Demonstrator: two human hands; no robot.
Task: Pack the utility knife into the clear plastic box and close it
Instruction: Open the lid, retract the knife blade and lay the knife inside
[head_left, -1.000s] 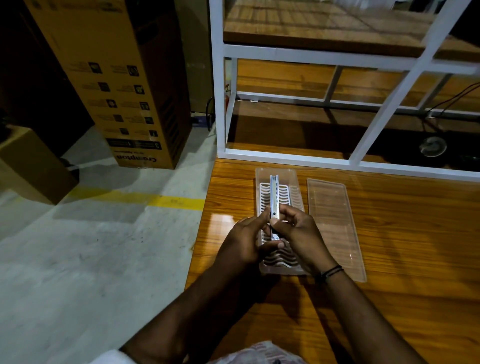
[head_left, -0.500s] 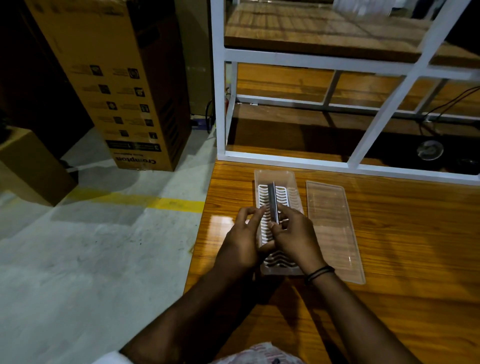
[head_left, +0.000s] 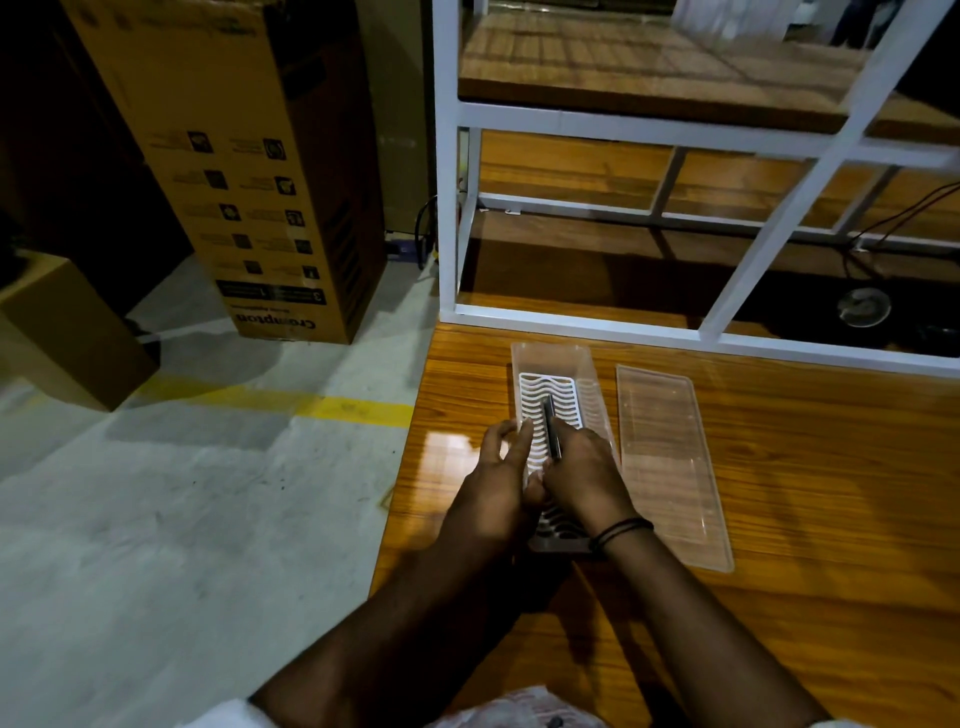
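A utility knife (head_left: 550, 426) is gripped at its near end by the right hand (head_left: 579, 470), low over the white grid inside the clear plastic box (head_left: 550, 358) at centre frame. The left hand (head_left: 498, 475) is held alongside, fingers loosely spread, holding nothing. The lid (head_left: 670, 457) lies just right on the wooden table (head_left: 805, 519).

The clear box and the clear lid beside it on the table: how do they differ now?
The clear box holds a white wavy insert and the utility knife; the lid holds nothing. Both hands, left and right, are over the box; the lid lies untouched to its right. The box has raised walls; the lid looks flatter. Both are clear, long, and lie parallel on the wooden table.
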